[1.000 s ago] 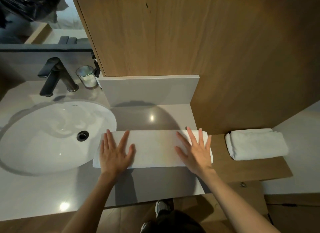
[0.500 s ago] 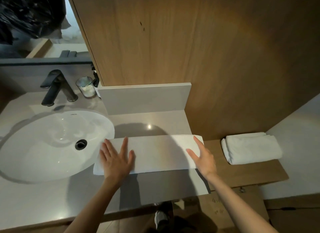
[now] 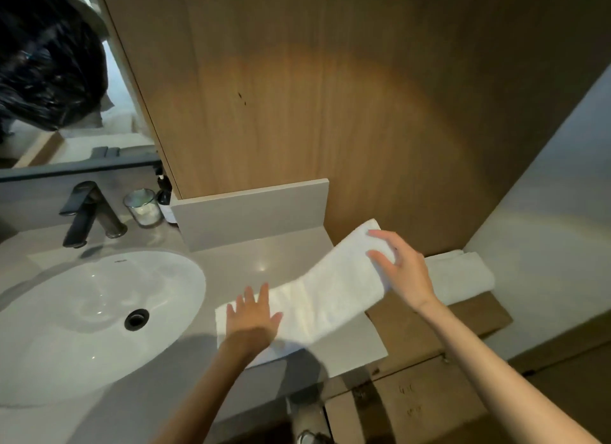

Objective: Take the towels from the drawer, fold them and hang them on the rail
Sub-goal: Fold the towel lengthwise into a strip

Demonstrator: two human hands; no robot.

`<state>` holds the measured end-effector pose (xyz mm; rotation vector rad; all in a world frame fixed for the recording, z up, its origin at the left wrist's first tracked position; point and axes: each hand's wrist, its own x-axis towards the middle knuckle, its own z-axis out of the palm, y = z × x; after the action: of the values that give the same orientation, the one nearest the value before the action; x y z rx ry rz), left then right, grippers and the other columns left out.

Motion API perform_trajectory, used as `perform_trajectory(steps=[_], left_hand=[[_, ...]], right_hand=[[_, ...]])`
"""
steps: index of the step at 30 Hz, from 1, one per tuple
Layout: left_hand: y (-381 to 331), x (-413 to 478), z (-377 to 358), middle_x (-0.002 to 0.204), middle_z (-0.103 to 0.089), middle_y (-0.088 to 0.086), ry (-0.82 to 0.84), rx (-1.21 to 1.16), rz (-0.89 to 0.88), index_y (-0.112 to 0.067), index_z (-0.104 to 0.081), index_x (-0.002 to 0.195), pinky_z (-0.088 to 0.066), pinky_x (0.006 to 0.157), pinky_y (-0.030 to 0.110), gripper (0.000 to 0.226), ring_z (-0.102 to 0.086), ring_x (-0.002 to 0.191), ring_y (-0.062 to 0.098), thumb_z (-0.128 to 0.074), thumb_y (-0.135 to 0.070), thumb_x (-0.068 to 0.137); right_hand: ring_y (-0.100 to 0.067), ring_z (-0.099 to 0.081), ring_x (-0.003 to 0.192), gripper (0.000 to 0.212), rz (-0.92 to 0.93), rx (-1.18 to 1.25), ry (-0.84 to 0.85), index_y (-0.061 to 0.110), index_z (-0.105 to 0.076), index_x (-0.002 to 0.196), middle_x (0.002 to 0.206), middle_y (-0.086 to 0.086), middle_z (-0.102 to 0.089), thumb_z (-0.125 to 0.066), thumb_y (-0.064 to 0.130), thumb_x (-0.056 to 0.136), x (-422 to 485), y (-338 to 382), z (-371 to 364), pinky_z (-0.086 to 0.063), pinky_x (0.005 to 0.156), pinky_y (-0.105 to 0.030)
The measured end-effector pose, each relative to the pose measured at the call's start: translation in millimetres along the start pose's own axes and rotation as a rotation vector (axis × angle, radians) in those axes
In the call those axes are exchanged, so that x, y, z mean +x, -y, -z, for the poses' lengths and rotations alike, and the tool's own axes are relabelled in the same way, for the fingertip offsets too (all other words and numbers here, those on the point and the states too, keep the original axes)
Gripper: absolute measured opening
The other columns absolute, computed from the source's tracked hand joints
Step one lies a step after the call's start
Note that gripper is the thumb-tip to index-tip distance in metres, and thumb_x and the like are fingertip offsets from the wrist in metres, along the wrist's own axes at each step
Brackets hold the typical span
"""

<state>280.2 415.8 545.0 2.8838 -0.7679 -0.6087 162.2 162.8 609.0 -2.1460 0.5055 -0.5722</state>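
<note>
Nearest: pinning left end of towel (image 3: 330, 291) flat to counter (image 3: 350, 351) w/ left hand (image 3: 251, 318), fingers straight & spread, no grip. Further right: pinching towel's right end w/ right hand (image 3: 401, 270), thumb & fingers curled round the edge, held clear of counter, angled up toward wall.

Towel = long narrow strip, left part lying on counter just right of sink (image 3: 99, 311), right part in air.

Step, by my read: end-to-end fold, right end over onto left. Next move prob calls for:
- carrying right end across to left hand
- matching corners & edges
- keeping left end pinned to stop skidding on smooth top
- pressing crease flat

Beyond right hand: second towel (image 3: 463, 275), already folded, sitting on wood ledge (image 3: 463, 321) beside counter, partly hidden behind wrist. Further back: backsplash (image 3: 251, 212), tap (image 3: 87, 212), glass (image 3: 143, 207) next to bottle (image 3: 165, 199).

No rail in view, so hanging = later. Roughly mid-task: 1 folded, 1 in hand. Can't tell if more left in drawer.
</note>
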Motion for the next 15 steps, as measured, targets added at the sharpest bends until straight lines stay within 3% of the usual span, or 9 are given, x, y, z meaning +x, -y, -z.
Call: perform_trajectory(steps=[4, 6, 9, 11, 13, 15], left_hand=[[-44.6, 5.0, 82.7, 0.161, -0.004, -0.002, -0.066, -0.49, -0.381, -0.024, -0.001, 0.154, -0.017, 0.119, 0.038, 0.091, -0.009, 0.148, 0.015, -0.055, -0.056, 0.088], [-70.9, -3.5, 131.1, 0.156, -0.018, -0.009, -0.056, -0.622, -0.517, -0.023, -0.008, 0.154, -0.023, 0.116, 0.031, 0.094, -0.019, 0.143, 0.009, -0.065, -0.051, 0.084], [-101.3, -25.5, 194.4, 0.129, -0.053, -0.019, 0.027, -0.735, -0.659, -0.031, -0.043, 0.134, -0.045, 0.088, 0.015, 0.059, -0.052, 0.118, 0.002, -0.069, -0.045, 0.083], [-113.8, -36.9, 224.0, 0.11, -0.066, -0.015, 0.061, -0.783, -0.7, -0.031, -0.058, 0.116, -0.05, 0.081, 0.018, 0.038, -0.064, 0.1, 0.003, -0.07, -0.043, 0.081], [-127.3, -46.3, 248.0, 0.108, -0.07, -0.008, 0.089, -0.869, -0.736, -0.026, -0.063, 0.114, -0.053, 0.086, 0.028, 0.045, -0.067, 0.098, 0.008, -0.075, -0.045, 0.075], [-145.4, -57.8, 274.2, 0.11, -0.07, -0.005, 0.06, -0.952, -0.767, -0.024, -0.062, 0.114, -0.055, 0.083, 0.028, 0.052, -0.068, 0.097, 0.009, -0.076, -0.048, 0.071]], right_hand=[[0.001, -0.055, 0.114, 0.026, 0.21, -0.017, -0.02, 0.032, -0.062, 0.12, 0.119, 0.024, -0.06, -0.062, 0.026, 0.094, -2.8, 70.1, 38.5, -0.047, 0.096, -0.024], [-0.002, -0.056, 0.112, 0.026, 0.295, -0.026, -0.033, 0.028, -0.062, 0.119, 0.119, 0.017, -0.062, -0.061, 0.027, 0.094, -3.3, 107.0, 58.9, -0.048, 0.096, -0.024], [-0.005, -0.057, 0.113, 0.023, 0.395, -0.033, -0.059, 0.032, -0.063, 0.115, 0.117, 0.019, -0.062, -0.064, 0.028, 0.093, -2.0, 158.7, 89.8, -0.048, 0.096, -0.024], [-0.007, -0.059, 0.111, 0.021, 0.473, -0.037, -0.09, 0.029, -0.066, 0.112, 0.113, 0.02, -0.063, -0.066, 0.026, 0.091, 1.1, 189.4, 112.0, -0.049, 0.092, -0.021], [-0.005, -0.061, 0.107, 0.022, 0.531, -0.041, -0.136, 0.024, -0.068, 0.11, 0.109, 0.018, -0.065, -0.07, 0.024, 0.089, 6.5, 217.2, 137.5, -0.05, 0.086, -0.015], [-0.002, -0.062, 0.102, 0.024, 0.566, -0.063, -0.214, 0.022, -0.068, 0.109, 0.105, 0.018, -0.066, -0.073, 0.025, 0.085, 13.7, 242.6, 166.5, -0.05, 0.081, -0.011]])
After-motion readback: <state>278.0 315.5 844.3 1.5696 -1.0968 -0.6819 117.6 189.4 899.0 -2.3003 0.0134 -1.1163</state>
